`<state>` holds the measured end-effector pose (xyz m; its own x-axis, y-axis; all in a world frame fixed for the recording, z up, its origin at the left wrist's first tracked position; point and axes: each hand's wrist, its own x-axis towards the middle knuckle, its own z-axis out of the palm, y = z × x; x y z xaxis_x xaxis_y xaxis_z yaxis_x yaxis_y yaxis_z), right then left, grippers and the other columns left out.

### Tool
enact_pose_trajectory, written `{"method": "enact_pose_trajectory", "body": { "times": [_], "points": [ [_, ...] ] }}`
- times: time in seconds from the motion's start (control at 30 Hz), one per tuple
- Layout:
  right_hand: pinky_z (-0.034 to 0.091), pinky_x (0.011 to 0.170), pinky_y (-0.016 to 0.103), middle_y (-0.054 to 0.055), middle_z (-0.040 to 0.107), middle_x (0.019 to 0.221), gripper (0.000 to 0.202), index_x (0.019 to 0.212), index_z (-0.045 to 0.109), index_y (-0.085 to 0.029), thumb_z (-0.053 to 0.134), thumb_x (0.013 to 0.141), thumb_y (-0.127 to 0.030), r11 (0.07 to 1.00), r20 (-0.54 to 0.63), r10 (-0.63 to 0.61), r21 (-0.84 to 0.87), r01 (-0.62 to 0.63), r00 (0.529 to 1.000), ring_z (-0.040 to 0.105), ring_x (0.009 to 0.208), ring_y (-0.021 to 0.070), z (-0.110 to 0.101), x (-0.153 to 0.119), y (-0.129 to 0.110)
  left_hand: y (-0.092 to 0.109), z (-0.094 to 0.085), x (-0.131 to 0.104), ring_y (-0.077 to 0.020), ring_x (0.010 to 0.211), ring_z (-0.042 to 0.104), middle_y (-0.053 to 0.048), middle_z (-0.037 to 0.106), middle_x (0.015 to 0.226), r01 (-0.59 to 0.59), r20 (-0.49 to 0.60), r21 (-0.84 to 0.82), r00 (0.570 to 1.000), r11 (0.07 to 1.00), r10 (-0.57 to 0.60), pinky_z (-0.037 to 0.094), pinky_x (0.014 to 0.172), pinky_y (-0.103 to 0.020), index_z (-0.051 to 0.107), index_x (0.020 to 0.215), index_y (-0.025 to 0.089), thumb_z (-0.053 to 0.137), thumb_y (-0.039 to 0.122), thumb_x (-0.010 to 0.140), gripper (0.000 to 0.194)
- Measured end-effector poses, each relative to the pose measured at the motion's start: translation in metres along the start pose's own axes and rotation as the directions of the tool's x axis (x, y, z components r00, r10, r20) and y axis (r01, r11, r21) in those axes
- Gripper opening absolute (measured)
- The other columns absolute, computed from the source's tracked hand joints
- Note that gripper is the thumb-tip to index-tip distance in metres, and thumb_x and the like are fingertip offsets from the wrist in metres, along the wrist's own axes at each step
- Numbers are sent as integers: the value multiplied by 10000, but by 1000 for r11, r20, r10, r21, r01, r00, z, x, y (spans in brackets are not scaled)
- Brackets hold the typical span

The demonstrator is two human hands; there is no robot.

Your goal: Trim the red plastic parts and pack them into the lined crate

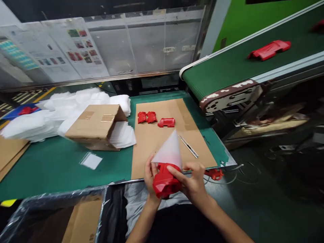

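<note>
Soft light is covering the tabletop (pixel 58 162)
The floor (pixel 227 209) is showing sheen, the lower right is darkening, outer edges are blurring.

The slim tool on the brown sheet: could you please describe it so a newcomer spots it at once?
A brown sheet lies on the green table. Toward its right edge, the slim tool lies slanted, straight and black-and-white, unlike the chunky red parts nearby.

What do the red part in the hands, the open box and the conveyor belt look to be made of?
Red part: probably hard plastic, smooth and glossy, judging by its bright highlights and molded shape.
Open box: matte brown cardboard, with clear tape on its flaps.
Conveyor belt: dark green, dull, likely rubber or PVC; it curves smoothly around the end.
</note>
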<state>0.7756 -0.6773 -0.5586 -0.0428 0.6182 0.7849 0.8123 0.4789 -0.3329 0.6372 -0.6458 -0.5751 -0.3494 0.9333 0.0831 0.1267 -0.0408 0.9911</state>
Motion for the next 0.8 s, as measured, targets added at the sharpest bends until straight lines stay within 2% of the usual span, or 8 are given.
{"method": "enact_pose_trajectory", "body": {
  "times": [0.1,0.2,0.27,0.33,0.47,0.53,0.63,0.8],
  "points": [
    [435,668,273,-9,521,788,566,1416,456,-351,627,890,-234,990,199,-27,139,-1,980,521,699,156,3,6,11,5,-8,-1,-206,909,659,-75,694,996,-189,-55,39,980,981,190,540,805,-305,672,1017,202,564,598,829,451],
    [499,780,304,54,634,1053,741,1420,433,-272,761,773,-425,878,376,102,402,-261,921,613,875,197,5,18,21,20,-13,9,-166,796,655,-50,704,951,-189,19,-7,982,982,189,539,722,-258,670,1004,200,624,528,804,387],
    [507,823,319,76,606,1180,882,1403,429,-259,804,664,-559,681,477,203,559,-473,855,614,973,219,7,24,25,32,-12,18,-124,613,604,-21,700,837,-114,61,-41,991,993,116,506,563,-219,666,988,193,666,506,759,387],
    [506,718,287,41,614,1031,917,1382,426,-245,773,638,-654,433,552,246,673,-600,797,613,852,184,11,27,26,42,-8,27,-90,484,521,3,683,742,-29,60,-88,998,996,35,427,436,-191,661,949,186,708,483,699,391],
    [376,501,222,-66,452,657,638,1224,482,-214,513,835,-718,73,572,390,762,-644,721,440,519,94,34,27,20,49,-3,38,-65,410,441,39,632,617,45,45,-180,998,983,-37,339,367,-169,635,859,180,741,422,627,352],
    [317,460,215,-82,405,620,514,1128,491,-220,501,866,-663,28,557,483,762,-647,676,375,479,86,47,26,15,47,-4,38,-61,386,387,74,540,510,36,44,-176,999,984,-28,312,363,-166,623,856,179,726,411,631,339],
    [297,466,210,-90,409,613,384,1045,463,-228,575,838,-531,79,517,558,746,-661,649,380,492,89,60,23,9,42,-10,36,-66,382,334,101,419,444,55,77,-91,996,994,-48,282,374,-172,614,880,173,677,435,672,340],
    [296,472,204,-104,422,571,332,1009,433,-215,589,815,-435,161,486,608,699,-696,629,389,481,88,67,19,13,27,-37,45,-118,534,496,75,433,561,50,236,87,969,995,-69,457,564,-234,589,1086,173,606,495,782,443]
  ]
}}
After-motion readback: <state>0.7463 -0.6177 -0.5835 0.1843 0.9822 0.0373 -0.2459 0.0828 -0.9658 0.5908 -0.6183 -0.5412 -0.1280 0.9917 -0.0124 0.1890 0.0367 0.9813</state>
